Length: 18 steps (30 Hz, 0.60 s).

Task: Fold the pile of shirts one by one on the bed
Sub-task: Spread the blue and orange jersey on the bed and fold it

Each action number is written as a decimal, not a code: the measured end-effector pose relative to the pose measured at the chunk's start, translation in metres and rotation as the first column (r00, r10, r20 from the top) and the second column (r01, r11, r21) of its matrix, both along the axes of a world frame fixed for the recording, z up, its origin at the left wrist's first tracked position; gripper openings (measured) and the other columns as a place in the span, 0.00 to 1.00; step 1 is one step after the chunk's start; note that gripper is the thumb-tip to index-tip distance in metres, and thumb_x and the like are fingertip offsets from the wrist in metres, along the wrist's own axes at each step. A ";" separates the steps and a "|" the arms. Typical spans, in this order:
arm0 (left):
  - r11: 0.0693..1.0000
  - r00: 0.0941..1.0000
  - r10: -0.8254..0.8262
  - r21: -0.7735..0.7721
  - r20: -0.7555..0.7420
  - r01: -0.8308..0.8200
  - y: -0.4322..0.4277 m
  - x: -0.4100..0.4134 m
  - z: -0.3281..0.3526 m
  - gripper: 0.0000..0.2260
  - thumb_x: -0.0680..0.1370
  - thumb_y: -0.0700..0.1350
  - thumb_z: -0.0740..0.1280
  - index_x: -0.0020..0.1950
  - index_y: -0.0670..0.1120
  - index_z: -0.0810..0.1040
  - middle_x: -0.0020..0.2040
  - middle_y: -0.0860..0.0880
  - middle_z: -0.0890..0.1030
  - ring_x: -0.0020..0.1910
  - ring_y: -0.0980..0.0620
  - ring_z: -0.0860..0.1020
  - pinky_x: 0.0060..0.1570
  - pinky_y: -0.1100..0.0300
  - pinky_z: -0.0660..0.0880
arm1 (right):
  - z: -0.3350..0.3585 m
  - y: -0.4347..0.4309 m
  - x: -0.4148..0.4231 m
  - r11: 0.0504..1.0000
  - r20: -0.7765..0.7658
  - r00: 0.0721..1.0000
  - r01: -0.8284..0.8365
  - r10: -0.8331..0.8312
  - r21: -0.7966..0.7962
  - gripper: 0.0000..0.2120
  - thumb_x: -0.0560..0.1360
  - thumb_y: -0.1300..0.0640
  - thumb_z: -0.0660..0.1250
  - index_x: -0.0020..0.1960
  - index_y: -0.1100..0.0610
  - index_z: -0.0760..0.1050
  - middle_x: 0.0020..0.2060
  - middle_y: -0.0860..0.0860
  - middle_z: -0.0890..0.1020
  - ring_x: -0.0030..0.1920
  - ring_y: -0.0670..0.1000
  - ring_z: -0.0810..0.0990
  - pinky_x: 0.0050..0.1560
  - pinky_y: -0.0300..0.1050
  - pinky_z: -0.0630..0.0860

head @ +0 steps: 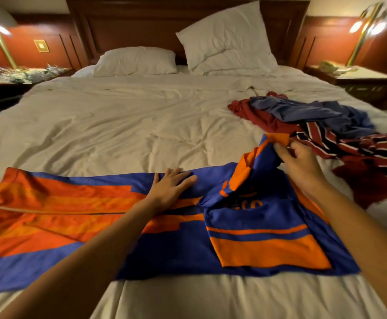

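A blue and orange shirt point(183, 249) lies spread across the near part of the bed point(118, 125). My left hand point(170, 186) presses flat on its upper edge, fingers straight. My right hand point(299, 161) pinches the shirt's orange-cuffed sleeve point(277, 138) and holds it lifted above the right side of the shirt. A pile of shirts point(321, 125) lies at the right: a blue one on top, a red one beneath, and a red striped one nearest my right hand.
Two white pillows point(227, 40) lean at the wooden headboard. Nightstands with brass lamps stand at both sides, the left point(15, 75) cluttered, the right point(358, 73) holding small items. The white sheet is wrinkled in the middle.
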<state>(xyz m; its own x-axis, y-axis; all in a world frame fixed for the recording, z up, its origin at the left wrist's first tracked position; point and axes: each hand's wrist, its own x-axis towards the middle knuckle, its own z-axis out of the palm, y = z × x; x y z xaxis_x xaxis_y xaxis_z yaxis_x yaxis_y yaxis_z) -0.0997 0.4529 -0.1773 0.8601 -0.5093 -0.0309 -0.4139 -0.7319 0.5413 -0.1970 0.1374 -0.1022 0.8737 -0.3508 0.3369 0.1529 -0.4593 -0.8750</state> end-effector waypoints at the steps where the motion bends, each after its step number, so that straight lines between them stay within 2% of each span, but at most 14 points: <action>1: 0.989 0.998 -0.010 -0.145 -0.062 0.001 -0.008 -0.008 0.009 0.41 0.67 0.79 0.49 0.73 0.60 0.69 0.74 0.61 0.67 0.76 0.56 0.62 0.77 0.40 0.48 | 0.000 0.002 -0.003 1.000 0.000 1.000 -0.013 0.013 0.017 0.18 0.77 0.43 0.66 0.51 0.58 0.79 0.46 0.54 0.84 0.47 0.49 0.82 0.50 0.50 0.77; 2: 0.967 0.994 -0.064 -0.253 -0.084 0.041 -0.018 -0.017 0.017 0.40 0.65 0.80 0.56 0.71 0.60 0.71 0.71 0.62 0.71 0.73 0.57 0.67 0.76 0.43 0.55 | 0.003 0.004 -0.005 0.999 0.007 1.000 -0.016 0.016 0.028 0.21 0.75 0.42 0.66 0.51 0.61 0.79 0.47 0.57 0.83 0.47 0.51 0.81 0.52 0.52 0.77; 3: 0.945 0.988 -0.129 -0.312 -0.087 0.096 -0.028 -0.029 0.023 0.39 0.64 0.79 0.62 0.70 0.61 0.71 0.70 0.61 0.73 0.71 0.59 0.69 0.75 0.47 0.61 | 0.005 0.008 -0.007 0.999 0.016 1.000 -0.024 0.024 0.027 0.21 0.76 0.43 0.66 0.50 0.63 0.79 0.47 0.59 0.83 0.47 0.51 0.81 0.52 0.53 0.77; 6: 0.929 0.960 -0.270 -0.283 -0.078 0.239 -0.059 -0.054 0.028 0.44 0.61 0.73 0.73 0.74 0.61 0.67 0.71 0.59 0.73 0.70 0.59 0.70 0.72 0.54 0.67 | 0.005 0.010 -0.009 0.999 0.023 0.999 -0.047 0.047 -0.024 0.16 0.80 0.49 0.65 0.47 0.64 0.77 0.45 0.63 0.81 0.44 0.50 0.77 0.51 0.54 0.75; 8: 0.942 0.954 -0.287 -0.207 -0.086 0.264 -0.075 -0.058 0.029 0.43 0.62 0.71 0.74 0.74 0.63 0.66 0.68 0.59 0.76 0.67 0.57 0.74 0.69 0.53 0.69 | 0.003 0.008 -0.013 0.998 0.009 0.998 -0.062 0.062 -0.023 0.19 0.79 0.44 0.64 0.45 0.62 0.77 0.43 0.63 0.80 0.42 0.52 0.77 0.51 0.57 0.75; 11: 0.960 0.965 -0.260 -0.101 0.024 0.261 -0.086 -0.057 0.031 0.26 0.67 0.67 0.75 0.61 0.63 0.74 0.54 0.58 0.79 0.55 0.52 0.78 0.57 0.52 0.74 | -0.003 0.003 -0.022 0.998 -0.039 0.998 -0.055 0.055 0.005 0.26 0.74 0.32 0.62 0.45 0.56 0.78 0.43 0.60 0.81 0.45 0.60 0.80 0.53 0.59 0.76; 12: 0.961 0.967 -0.248 -0.111 0.050 0.252 -0.088 -0.058 0.030 0.22 0.68 0.65 0.75 0.58 0.61 0.75 0.53 0.57 0.77 0.53 0.52 0.77 0.55 0.52 0.75 | -0.007 0.000 -0.025 0.998 -0.055 0.997 -0.061 0.061 0.009 0.25 0.75 0.33 0.62 0.45 0.55 0.78 0.43 0.59 0.82 0.48 0.61 0.80 0.54 0.60 0.76; 15: 0.955 0.962 -0.221 -0.166 0.157 0.247 -0.091 -0.065 0.028 0.26 0.69 0.65 0.74 0.64 0.59 0.75 0.56 0.58 0.73 0.53 0.55 0.76 0.55 0.53 0.77 | -0.015 -0.008 -0.031 1.000 -0.087 0.996 -0.023 0.024 0.020 0.14 0.82 0.48 0.62 0.46 0.57 0.79 0.44 0.55 0.84 0.49 0.58 0.82 0.53 0.55 0.78; 16: 0.955 0.956 -0.203 -0.175 0.211 0.241 -0.092 -0.067 0.028 0.25 0.70 0.64 0.74 0.64 0.59 0.76 0.57 0.58 0.73 0.53 0.56 0.76 0.54 0.53 0.77 | -0.018 -0.010 -0.031 1.000 -0.097 0.995 -0.001 0.004 0.031 0.13 0.83 0.50 0.61 0.47 0.57 0.79 0.45 0.54 0.84 0.49 0.56 0.83 0.52 0.53 0.80; 18: 0.961 0.946 -0.149 -0.182 0.287 0.207 -0.097 -0.073 0.029 0.24 0.70 0.65 0.73 0.62 0.58 0.76 0.57 0.58 0.73 0.51 0.56 0.76 0.53 0.52 0.77 | -0.022 -0.012 -0.031 0.998 -0.115 0.993 0.029 -0.022 0.059 0.13 0.83 0.48 0.60 0.49 0.54 0.79 0.47 0.53 0.85 0.51 0.55 0.83 0.51 0.51 0.81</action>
<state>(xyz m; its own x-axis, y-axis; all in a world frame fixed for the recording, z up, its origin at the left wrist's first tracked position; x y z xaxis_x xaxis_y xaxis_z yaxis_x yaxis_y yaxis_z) -0.1723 0.3562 -0.1484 0.7162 -0.6250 0.3105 -0.6778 -0.5168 0.5230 -0.2276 0.1252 -0.1241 0.8960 -0.3900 0.2124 0.0391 -0.4070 -0.9126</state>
